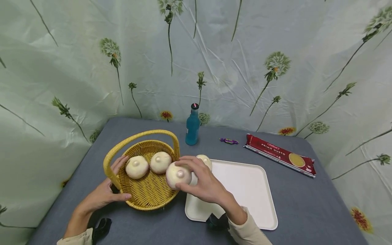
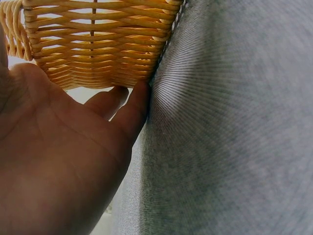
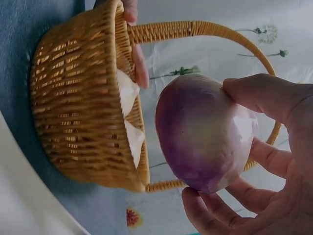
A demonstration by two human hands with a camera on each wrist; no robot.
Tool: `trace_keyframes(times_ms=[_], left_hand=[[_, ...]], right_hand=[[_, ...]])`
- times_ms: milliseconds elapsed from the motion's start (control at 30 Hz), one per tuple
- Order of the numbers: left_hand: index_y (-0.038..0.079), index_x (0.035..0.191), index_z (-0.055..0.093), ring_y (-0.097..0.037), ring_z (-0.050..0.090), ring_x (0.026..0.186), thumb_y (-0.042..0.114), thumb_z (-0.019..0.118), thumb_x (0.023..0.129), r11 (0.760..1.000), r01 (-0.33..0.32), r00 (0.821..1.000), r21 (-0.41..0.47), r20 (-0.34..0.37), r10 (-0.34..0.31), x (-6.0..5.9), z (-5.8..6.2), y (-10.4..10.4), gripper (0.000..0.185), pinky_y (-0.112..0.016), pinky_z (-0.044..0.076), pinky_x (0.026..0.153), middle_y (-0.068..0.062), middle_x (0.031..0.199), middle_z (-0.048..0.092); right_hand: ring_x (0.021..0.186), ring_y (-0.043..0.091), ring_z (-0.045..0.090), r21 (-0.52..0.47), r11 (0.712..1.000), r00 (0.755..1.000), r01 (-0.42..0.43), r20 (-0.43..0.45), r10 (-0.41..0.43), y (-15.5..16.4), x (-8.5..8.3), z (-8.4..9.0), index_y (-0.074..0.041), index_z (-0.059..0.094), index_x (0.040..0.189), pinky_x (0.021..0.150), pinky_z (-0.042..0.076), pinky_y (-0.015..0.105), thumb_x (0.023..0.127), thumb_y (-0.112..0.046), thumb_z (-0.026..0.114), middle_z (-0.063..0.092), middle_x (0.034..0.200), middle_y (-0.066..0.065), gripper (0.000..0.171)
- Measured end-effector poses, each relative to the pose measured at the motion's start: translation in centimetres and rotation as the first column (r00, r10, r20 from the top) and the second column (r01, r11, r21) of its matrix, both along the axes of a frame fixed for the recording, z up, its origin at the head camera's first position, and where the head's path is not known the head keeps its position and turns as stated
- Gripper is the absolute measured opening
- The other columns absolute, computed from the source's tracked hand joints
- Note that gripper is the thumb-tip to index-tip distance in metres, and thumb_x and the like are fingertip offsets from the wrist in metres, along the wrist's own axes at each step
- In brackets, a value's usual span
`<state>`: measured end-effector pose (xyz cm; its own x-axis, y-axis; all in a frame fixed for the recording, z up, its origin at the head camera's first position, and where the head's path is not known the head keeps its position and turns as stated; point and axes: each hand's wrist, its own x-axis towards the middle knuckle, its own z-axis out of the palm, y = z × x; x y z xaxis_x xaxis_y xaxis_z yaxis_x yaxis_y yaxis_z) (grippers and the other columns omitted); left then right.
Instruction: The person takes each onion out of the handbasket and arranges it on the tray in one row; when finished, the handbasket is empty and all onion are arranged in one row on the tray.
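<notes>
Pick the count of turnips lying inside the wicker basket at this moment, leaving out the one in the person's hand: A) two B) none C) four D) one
A: in the head view two turnips lie in the basket, while the right hand grips a third turnip at the basket's rim and a fourth turnip sits on the white tray.

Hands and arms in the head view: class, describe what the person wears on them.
Both hands are bare: the left hand and the right hand show no gloves or rings. Cream long sleeves end at the wrists, each with a dark wrist-worn device.
</notes>
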<state>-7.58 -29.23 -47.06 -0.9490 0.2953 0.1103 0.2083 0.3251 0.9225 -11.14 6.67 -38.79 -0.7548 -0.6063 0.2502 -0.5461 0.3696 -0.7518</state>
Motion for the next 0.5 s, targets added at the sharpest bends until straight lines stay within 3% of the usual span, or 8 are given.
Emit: trace_keyframes(times_ms=[167,500], left_hand=[[0.022,0.163,0.01,-0.008,-0.012,0.15,0.0,0.082,0.075,1.0,0.0,1.0,-0.001,-0.001,0.0,-0.1,0.0,0.1,0.116,-0.085,0.003,0.096,-0.002,0.169,-0.008],[0.024,0.163,0.011,-0.011,-0.013,0.151,0.001,0.082,0.075,1.0,-0.006,1.0,-0.009,0.004,0.006,0.1,0.2,0.1,0.115,-0.085,0.002,0.096,-0.002,0.169,-0.008]], right_hand=[[0.131,0.015,0.046,-0.008,1.0,1.0,0.015,-0.007,-0.015,0.8,-0.4,-0.3,-0.024,0.059,0.133,0.099,0.049,0.038,0.087,-0.03,0.079,0.052,0.141,-0.005,0.05],[0.12,0.013,0.052,-0.002,0.998,0.998,0.057,0.028,-0.057,2.1,-2.0,-0.6,-0.025,0.059,0.134,0.096,0.051,0.036,0.086,-0.027,0.08,0.05,0.135,-0.003,0.052]])
